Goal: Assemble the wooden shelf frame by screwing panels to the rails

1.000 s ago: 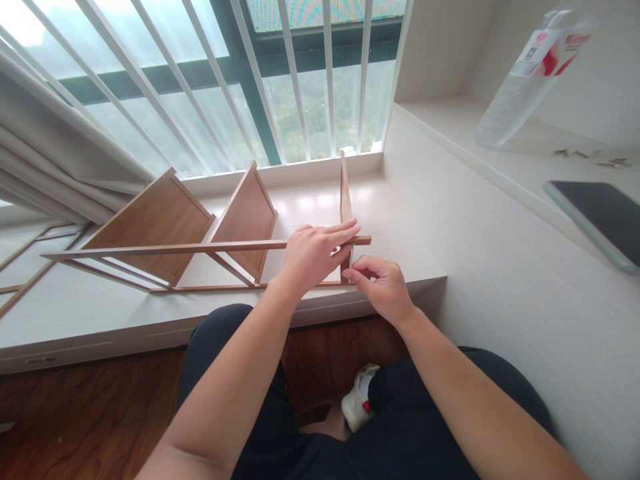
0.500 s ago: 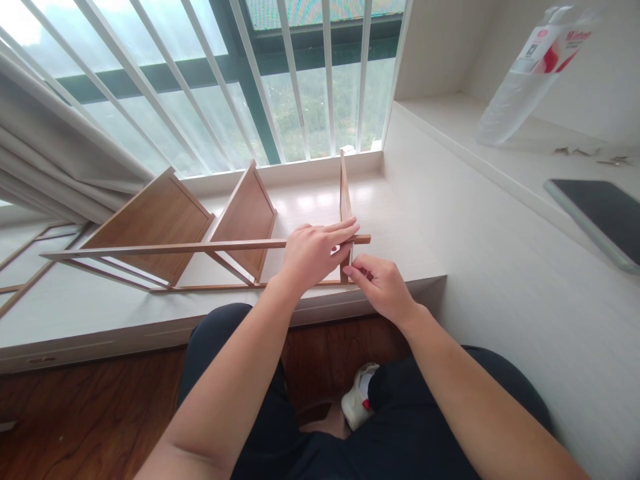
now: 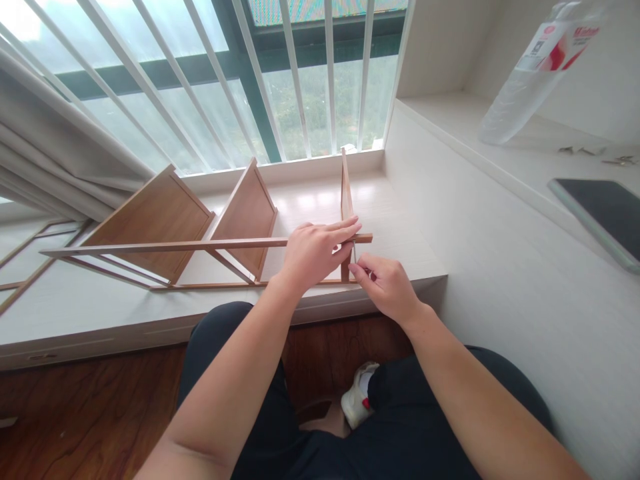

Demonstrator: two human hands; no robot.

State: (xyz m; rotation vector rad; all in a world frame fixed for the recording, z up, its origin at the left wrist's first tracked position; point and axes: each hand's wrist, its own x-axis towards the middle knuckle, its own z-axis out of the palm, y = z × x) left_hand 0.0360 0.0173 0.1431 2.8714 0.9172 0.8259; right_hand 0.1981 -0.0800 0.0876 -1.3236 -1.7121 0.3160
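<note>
A single head-worn camera looks forward and down from the seated person's own height, close over the window ledge (image 3: 100, 313) and its near edge. It faces the barred window (image 3: 300, 87), with the person's lap at the bottom.
</note>
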